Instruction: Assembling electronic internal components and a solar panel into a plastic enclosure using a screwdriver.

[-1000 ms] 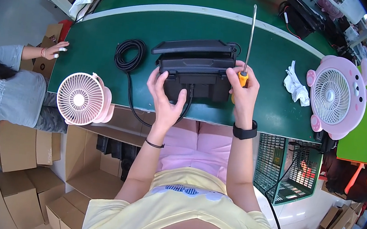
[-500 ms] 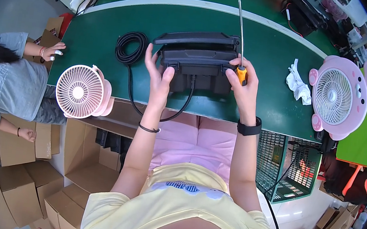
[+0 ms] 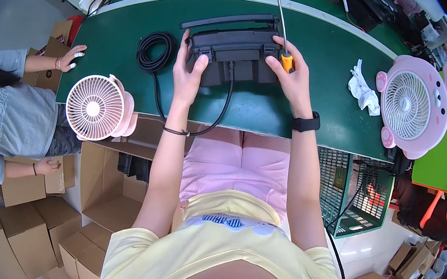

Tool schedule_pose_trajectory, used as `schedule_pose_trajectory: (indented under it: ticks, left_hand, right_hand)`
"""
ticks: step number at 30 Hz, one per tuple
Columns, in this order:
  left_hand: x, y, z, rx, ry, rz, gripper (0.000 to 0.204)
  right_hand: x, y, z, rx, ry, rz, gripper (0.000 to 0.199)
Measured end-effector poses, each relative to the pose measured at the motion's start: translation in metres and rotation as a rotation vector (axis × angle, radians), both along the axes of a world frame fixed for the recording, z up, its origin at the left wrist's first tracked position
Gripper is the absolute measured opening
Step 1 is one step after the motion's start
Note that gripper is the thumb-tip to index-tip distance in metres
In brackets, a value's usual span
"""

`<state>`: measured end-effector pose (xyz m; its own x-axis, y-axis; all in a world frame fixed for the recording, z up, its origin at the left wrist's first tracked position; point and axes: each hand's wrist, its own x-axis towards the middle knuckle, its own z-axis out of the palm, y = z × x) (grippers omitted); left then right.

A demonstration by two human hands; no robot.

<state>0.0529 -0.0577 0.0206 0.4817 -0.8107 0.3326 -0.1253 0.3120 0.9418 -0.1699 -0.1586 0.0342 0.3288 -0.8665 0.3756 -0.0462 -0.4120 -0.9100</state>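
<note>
Over the green table I hold a black plastic box (image 3: 230, 43) with latches on its near side and a long bar-like lid or handle (image 3: 227, 21) along its far side. My left hand (image 3: 188, 75) grips its left end, thumb on the near face. My right hand (image 3: 294, 81) grips the right end and also keeps a screwdriver (image 3: 286, 62) with a yellow handle, its metal shaft pointing up and away. A black cable (image 3: 228, 92) leaves the box's near side, loops past my left wrist and runs to a coil (image 3: 155, 51) on the table.
A small pink fan (image 3: 95, 107) stands at the table's left edge. On the right are crumpled white paper (image 3: 363, 90) and a pink animal-shaped fan (image 3: 409, 104). A green crate (image 3: 351, 196) and cardboard boxes (image 3: 19, 231) sit below. Another person (image 3: 13, 106) is at the left.
Both hands have carried the box farther away and slightly left, the screwdriver moving along with it. The gap under the bar-like part looks different as the box tilts.
</note>
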Motion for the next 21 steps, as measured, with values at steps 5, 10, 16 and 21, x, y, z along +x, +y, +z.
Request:
schedule_pose_trajectory:
  ticks: [5, 10, 16, 21]
  left_hand:
    - [-0.003, -0.007, 0.003, 0.037, 0.111, 0.005, 0.080]
    - [-0.011, -0.014, 0.003, 0.008, 0.246, 0.059, 0.081]
    - [-0.016, -0.019, 0.011, 0.057, 0.381, 0.138, 0.088]
    - [-0.005, -0.024, -0.003, 0.065, 0.338, 0.143, 0.089]
  right_hand:
    - [0.005, 0.002, 0.003, -0.004, -0.016, -0.043, 0.043]
    - [0.003, 0.041, 0.005, -0.230, 0.157, -0.382, 0.037]
    - [-0.021, 0.107, -0.006, -0.242, 0.223, -0.303, 0.030]
    - [-0.033, 0.136, -0.027, -0.283, 0.304, -0.242, 0.030]
